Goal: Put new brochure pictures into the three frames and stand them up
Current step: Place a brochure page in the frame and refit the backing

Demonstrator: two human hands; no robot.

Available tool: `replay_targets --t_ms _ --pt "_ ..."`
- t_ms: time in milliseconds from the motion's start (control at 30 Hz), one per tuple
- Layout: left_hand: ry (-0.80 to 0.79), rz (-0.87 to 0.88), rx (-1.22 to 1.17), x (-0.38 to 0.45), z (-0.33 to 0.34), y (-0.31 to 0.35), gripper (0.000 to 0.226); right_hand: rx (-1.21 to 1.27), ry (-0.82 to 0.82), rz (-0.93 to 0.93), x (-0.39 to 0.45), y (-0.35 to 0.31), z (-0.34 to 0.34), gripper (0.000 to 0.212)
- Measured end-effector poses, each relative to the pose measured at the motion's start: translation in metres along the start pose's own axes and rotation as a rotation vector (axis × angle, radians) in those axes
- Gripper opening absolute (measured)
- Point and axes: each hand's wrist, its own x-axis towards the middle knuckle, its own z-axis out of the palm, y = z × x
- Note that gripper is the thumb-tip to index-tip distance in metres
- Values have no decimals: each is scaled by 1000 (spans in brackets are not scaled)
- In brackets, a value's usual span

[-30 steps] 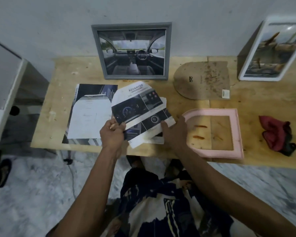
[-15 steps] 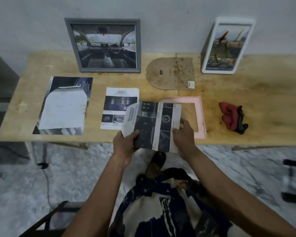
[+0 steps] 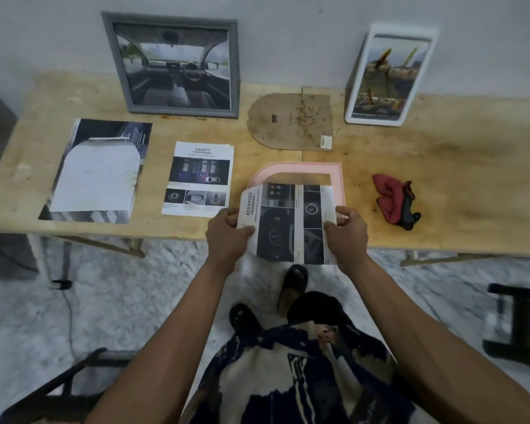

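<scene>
Pinching a brochure page (image 3: 288, 223), both hands (image 3: 227, 237) (image 3: 346, 234) hover over a plywood table (image 3: 441, 185) by a white wall (image 3: 288, 35).

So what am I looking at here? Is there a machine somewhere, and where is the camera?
No machine: a person wears one camera on the head, looking down at their own arms. The left hand and right hand pinch a cut-out brochure page headed ADVANCED, just above an empty pink frame lying flat on the wooden table. Its brown backing board lies behind. A grey frame and a white frame already stand against the wall. Also there: a SAFETY page, a larger brochure and a red cloth.
</scene>
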Motion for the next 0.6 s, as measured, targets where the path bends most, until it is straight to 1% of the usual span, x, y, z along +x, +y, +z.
replay_targets --t_ms 100,200,267,333,400,500,533,600 --pt "-6 -1 83 16 15 13 51 -48 -3 -30 23 -7 -3 41" --pt "6 -30 197 32 30 22 53 -72 -43 2 45 -13 -6 46" --pt "16 -57 230 42 40 23 52 -91 -73 5 60 -14 -7 48" --pt "22 -68 260 49 49 23 55 -141 -103 -15 72 -15 -10 48" --pt "15 -61 309 52 56 23 56 -190 -127 -52 80 -13 -11 44" --pt "14 -31 393 58 65 24 37 -256 -170 -87 90 -9 -13 35" --pt "15 -13 439 59 68 26 34 -271 -186 -88 93 -8 -12 35" --pt "6 22 509 61 71 26 29 -291 -229 -88 101 -3 -10 41"
